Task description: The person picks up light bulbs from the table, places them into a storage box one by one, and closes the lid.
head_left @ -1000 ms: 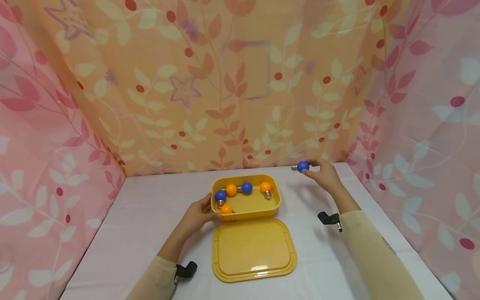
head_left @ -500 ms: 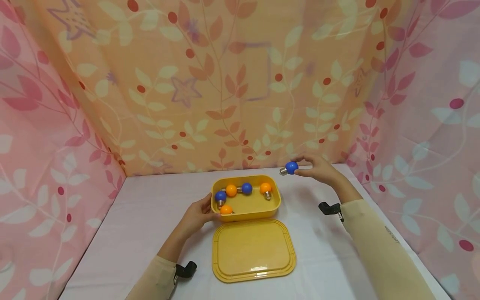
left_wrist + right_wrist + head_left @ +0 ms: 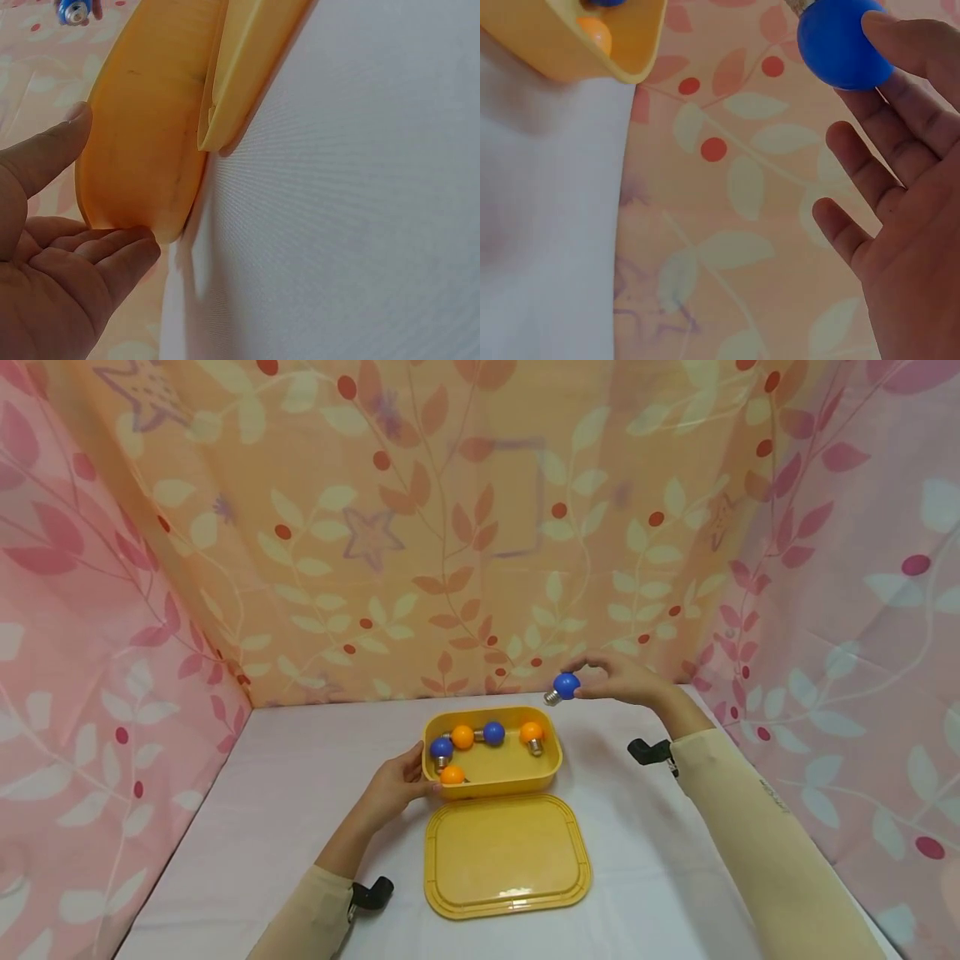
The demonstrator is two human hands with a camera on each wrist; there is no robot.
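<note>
My right hand (image 3: pixel 621 679) pinches a blue light bulb (image 3: pixel 567 685) by its globe, thumb against fingertips, above and beyond the right back corner of the yellow plastic box (image 3: pixel 498 789). Its metal screw base points down and left. In the right wrist view the blue globe (image 3: pixel 840 46) sits between thumb and fingers, while the other two fingers stay off it. My left hand (image 3: pixel 392 789) holds the box at its left end, thumb at the front and fingers round the end wall. Inside the box lie blue bulbs (image 3: pixel 493 733) and orange bulbs (image 3: pixel 531 732).
The yellow lid (image 3: pixel 507 856) lies flat on the white cloth (image 3: pixel 300 777), just in front of the box. Patterned curtains (image 3: pixel 450 527) close off the back and both sides. A small black device (image 3: pixel 372 893) is on each wrist.
My right hand has carried the blue bulb leftward towards the box, and the bulb's base has tipped downward. The left hand, box and lid have stayed in place.
</note>
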